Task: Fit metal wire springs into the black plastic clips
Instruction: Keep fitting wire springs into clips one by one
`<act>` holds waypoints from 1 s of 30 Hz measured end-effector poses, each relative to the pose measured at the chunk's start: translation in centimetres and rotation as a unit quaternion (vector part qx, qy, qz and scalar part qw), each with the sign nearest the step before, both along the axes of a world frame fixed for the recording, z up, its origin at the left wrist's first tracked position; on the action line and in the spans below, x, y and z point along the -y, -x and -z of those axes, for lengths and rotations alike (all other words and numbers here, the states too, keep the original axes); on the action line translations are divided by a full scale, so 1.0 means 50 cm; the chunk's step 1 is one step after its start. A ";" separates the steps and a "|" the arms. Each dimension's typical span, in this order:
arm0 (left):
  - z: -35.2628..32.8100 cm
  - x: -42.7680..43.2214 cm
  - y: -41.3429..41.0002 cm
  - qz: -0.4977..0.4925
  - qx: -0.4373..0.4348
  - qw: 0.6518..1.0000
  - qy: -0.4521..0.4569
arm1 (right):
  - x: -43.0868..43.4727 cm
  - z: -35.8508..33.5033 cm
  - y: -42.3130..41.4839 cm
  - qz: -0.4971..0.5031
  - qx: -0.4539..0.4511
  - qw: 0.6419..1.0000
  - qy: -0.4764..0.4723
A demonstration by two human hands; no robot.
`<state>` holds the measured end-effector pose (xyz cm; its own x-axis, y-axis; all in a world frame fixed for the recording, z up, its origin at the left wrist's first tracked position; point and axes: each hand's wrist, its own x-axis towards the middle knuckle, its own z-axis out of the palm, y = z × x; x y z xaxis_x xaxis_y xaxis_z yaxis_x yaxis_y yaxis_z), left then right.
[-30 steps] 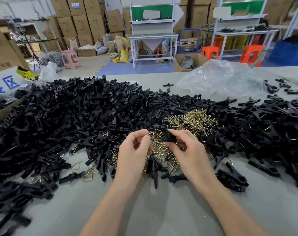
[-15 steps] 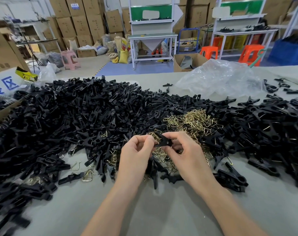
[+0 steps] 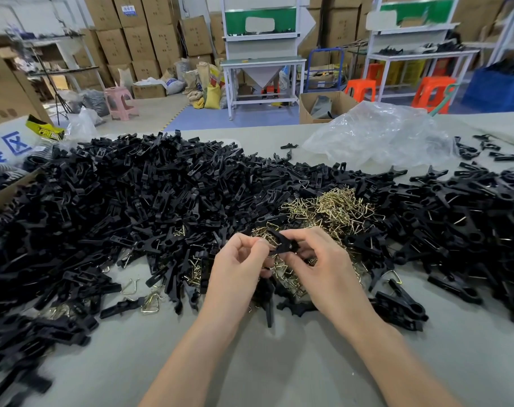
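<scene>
Left hand [image 3: 238,259] and right hand [image 3: 323,265] pinch clip [image 3: 285,245] crosswise.

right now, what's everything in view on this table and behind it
loose clips: many, black, piled across the table
wire springs: many, brass, heap mid-table
held clip: one, black, lifted over the near springs
plastic bag: one, clear, far right of table
table: one, grey, foreground
cardboard boxes: many, brown, stacked at back
pink stool: one, pink, back left floor
orange stools: two, orange, back right floor
workbenches: two, white, back
left hand: one, pinches held clip
right hand: one, pinches held clip
</scene>
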<state>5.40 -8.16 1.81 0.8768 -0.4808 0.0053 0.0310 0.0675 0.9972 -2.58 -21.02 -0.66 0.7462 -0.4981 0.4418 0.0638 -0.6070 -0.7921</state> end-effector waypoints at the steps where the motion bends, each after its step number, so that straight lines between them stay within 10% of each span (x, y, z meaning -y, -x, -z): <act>1: -0.001 -0.001 -0.001 0.006 -0.009 1.000 0.008 | 0.001 -0.001 0.000 0.000 0.001 1.000 -0.003; 17: -0.005 -0.002 0.016 0.007 0.022 1.000 0.011 | -0.010 -0.009 0.003 0.005 -0.001 1.000 0.024; 30: -0.031 -0.028 -0.014 0.218 -0.260 0.932 0.127 | -0.008 -0.038 0.011 -0.129 0.031 0.968 -0.211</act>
